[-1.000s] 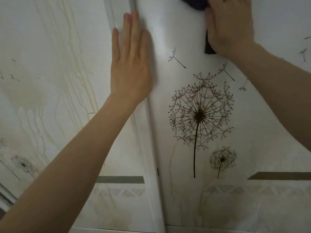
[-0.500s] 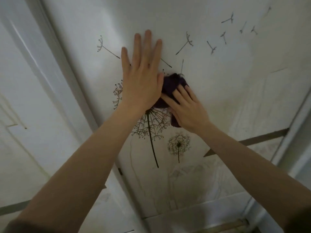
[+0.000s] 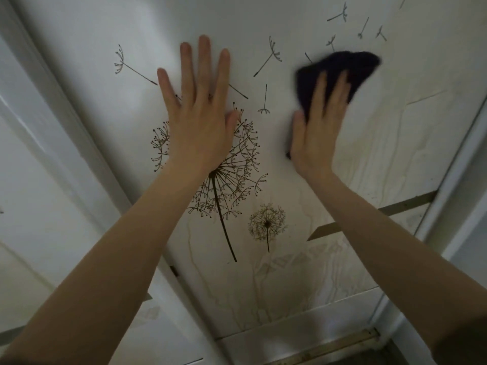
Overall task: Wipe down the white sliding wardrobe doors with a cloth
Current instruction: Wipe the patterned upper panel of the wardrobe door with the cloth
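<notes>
The left hand (image 3: 200, 119) is laid flat on the glossy white sliding wardrobe door (image 3: 263, 27), fingers straight and slightly spread, nothing held; its palm covers the upper edge of the large printed black dandelion (image 3: 232, 177). The dark purple crumpled cloth (image 3: 355, 67) is pressed against the same door panel by the right hand (image 3: 316, 130), whose fingers are stretched out straight over it, not curled round it. The cloth lies up and right of the dandelion, among the drifting printed seeds (image 3: 274, 52).
</notes>
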